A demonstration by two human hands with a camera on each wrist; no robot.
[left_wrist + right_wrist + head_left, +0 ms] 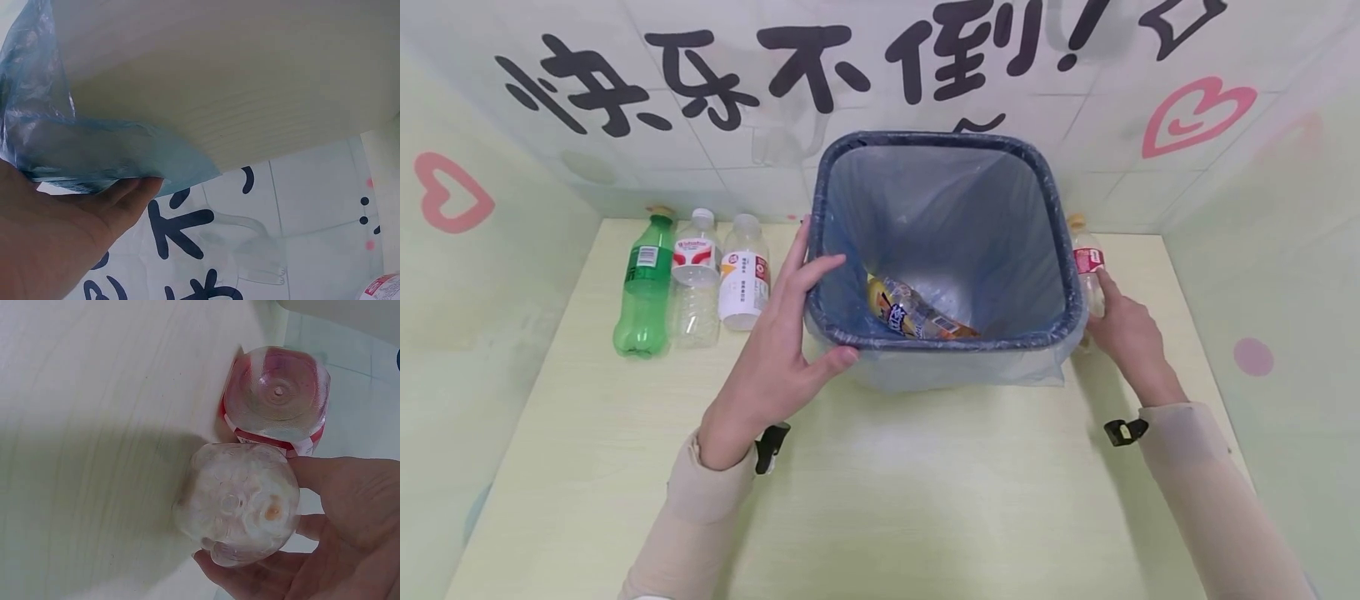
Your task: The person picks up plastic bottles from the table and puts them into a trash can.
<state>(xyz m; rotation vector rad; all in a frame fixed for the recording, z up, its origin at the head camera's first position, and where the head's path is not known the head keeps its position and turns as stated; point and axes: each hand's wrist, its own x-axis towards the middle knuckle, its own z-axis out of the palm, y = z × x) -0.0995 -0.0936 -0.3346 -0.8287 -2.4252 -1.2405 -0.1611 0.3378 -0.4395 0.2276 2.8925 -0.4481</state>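
My left hand grips the lined bin as my right hand curls round a clear bottle at its 3 o'clock, where a hasty pull could send the red-labelled bottle close beside rolling across the desk.

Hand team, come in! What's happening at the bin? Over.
Left fingers touching bin's rim. Right fingers holding clear bottle. Second bottle close beside it.
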